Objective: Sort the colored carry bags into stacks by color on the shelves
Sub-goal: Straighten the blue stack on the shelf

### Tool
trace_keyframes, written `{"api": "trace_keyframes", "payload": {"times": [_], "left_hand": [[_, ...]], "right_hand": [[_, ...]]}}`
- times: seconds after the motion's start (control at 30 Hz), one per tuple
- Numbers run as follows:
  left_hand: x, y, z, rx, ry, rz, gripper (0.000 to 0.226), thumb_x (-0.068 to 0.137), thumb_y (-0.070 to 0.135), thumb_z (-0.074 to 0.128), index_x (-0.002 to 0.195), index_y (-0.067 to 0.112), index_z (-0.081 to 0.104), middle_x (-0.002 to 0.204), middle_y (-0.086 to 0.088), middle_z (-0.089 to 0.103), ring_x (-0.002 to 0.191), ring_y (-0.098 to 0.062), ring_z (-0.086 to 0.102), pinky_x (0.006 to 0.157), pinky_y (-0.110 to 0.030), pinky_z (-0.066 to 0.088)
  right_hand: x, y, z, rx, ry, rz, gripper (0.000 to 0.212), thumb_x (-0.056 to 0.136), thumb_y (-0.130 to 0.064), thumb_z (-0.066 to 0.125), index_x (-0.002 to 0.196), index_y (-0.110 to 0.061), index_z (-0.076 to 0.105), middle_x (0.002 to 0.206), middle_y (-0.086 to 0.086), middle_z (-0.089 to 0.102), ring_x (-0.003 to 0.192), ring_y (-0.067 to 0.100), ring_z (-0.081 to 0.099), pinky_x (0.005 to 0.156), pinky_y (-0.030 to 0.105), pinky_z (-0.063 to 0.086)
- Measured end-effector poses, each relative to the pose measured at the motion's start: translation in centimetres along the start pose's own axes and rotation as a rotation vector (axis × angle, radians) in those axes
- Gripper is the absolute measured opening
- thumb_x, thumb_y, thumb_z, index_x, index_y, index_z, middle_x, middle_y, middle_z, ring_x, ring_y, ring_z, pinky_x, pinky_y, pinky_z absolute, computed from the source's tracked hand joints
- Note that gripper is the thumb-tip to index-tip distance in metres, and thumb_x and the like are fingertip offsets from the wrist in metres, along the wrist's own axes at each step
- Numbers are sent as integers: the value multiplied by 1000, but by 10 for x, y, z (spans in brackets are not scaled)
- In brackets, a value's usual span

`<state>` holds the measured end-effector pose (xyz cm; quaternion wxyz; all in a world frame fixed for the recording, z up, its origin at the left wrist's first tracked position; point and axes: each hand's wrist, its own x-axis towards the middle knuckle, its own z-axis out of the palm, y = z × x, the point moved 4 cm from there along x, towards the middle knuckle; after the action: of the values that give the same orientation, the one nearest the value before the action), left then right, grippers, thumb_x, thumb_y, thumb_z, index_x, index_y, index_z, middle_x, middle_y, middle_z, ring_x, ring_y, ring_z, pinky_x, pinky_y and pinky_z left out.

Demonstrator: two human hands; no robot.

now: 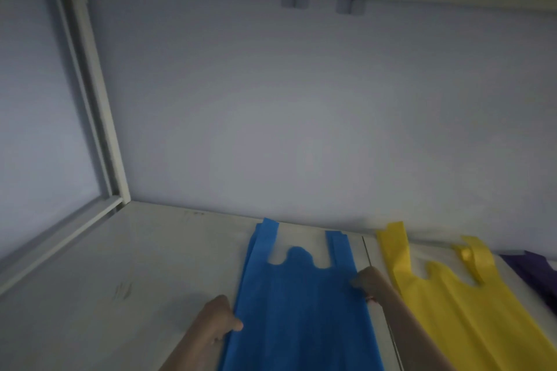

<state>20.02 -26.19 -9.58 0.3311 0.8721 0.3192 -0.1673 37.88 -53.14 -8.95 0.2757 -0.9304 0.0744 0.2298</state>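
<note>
The blue bag (297, 304) lay flat on the shelf (126, 274), handles toward the wall (301, 105); the left hand (218, 321) gripped its left edge; the right hand (369, 281) rested on its right edge (fingers hidden, grip unclear); a yellow bag (452, 307) lay just beside, then a purple bag (533, 271).

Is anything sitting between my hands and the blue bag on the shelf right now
Nothing visible does. The left hand grips the left edge of the blue bag and the right hand rests on its right edge. The yellow bag lies apart to the right on the shelf.
</note>
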Motion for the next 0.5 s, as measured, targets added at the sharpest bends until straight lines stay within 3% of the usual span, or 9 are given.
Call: {"api": "trace_keyframes", "payload": {"times": [0.07, 0.13, 0.3, 0.37, 0.43, 0.5], "left_hand": [[11, 9, -9, 64, 24, 12, 49, 88, 27, 56, 126, -2, 43, 102, -9, 62, 94, -21, 55, 67, -27, 47], [31, 22, -19, 42, 84, 38, 53, 87, 31, 55, 125, -3, 43, 126, -16, 57, 113, -28, 57, 90, -33, 47], [71, 70, -43, -90, 212, 129, 58, 88, 40, 52, 124, -5, 47, 127, -19, 57, 118, -32, 54, 97, -36, 43], [85, 83, -46, -139, 186, 112, 66, 86, 48, 51, 126, -5, 49, 130, -19, 56, 121, -32, 53, 100, -35, 42], [96, 92, -46, -236, 150, 91, 77, 84, 54, 53, 133, -5, 43, 139, -20, 49, 128, -31, 49, 106, -34, 40], [106, 99, -42, -298, 126, 88, 86, 80, 56, 58, 136, -6, 39, 142, -20, 45, 130, -31, 46, 109, -37, 38]], "right_hand": [[3, 2, 2, -2, 0, -35, 16, 90, -12, 56, 92, 3, 52, 59, 9, 49, 50, 18, 48, 48, 26, 38], [2, 6, 3, 59, 13, -78, 15, 89, -11, 57, 87, 2, 50, 66, 11, 52, 56, 20, 51, 50, 24, 37], [-14, 20, 11, 197, -8, -81, 26, 89, -12, 58, 111, -3, 47, 98, 12, 50, 78, 21, 48, 56, 24, 37], [-22, 28, 12, 206, -16, -74, 19, 89, -10, 57, 105, -2, 50, 91, 11, 50, 77, 21, 50, 59, 28, 39], [-36, 38, 10, 196, -28, -53, 10, 89, -9, 56, 87, -8, 46, 73, 7, 50, 58, 17, 49, 49, 26, 38], [-45, 49, 10, 204, -34, -35, 18, 89, -8, 55, 77, -12, 41, 61, 4, 48, 46, 13, 43, 41, 22, 34]]}}
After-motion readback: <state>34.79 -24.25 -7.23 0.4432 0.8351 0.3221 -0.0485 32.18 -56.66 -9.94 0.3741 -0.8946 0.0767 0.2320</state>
